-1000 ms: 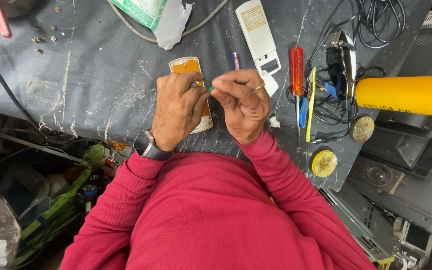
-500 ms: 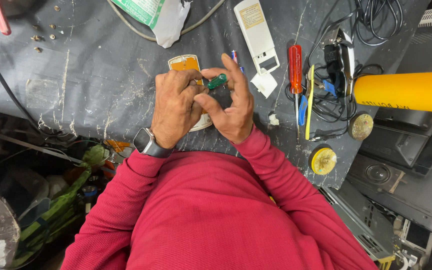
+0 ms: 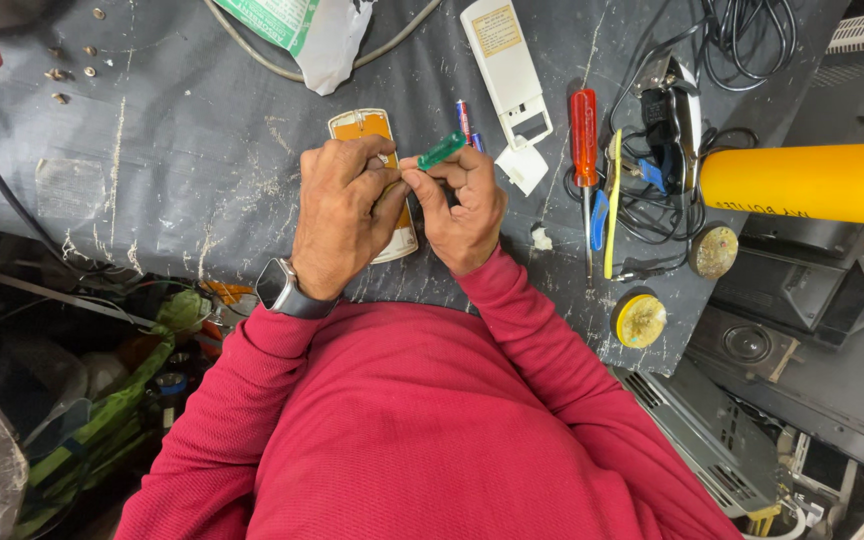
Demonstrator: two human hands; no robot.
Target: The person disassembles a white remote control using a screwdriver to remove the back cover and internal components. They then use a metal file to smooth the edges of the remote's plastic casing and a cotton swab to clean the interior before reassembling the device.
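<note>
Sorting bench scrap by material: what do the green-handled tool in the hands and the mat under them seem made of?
Green-handled tool: handle looks like translucent glossy plastic; its tip is hidden by the hands. Mat: apparently dark rubber or vinyl sheet, matte, scuffed with pale scratches.

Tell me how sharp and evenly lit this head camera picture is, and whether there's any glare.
Head view: sharp across the scratched grey work mat and both hands, left hand and right hand; light soft and even, shadows faint; mild sheen on the long yellow cylinder; the clutter below the bench at lower left lies darker.
</note>
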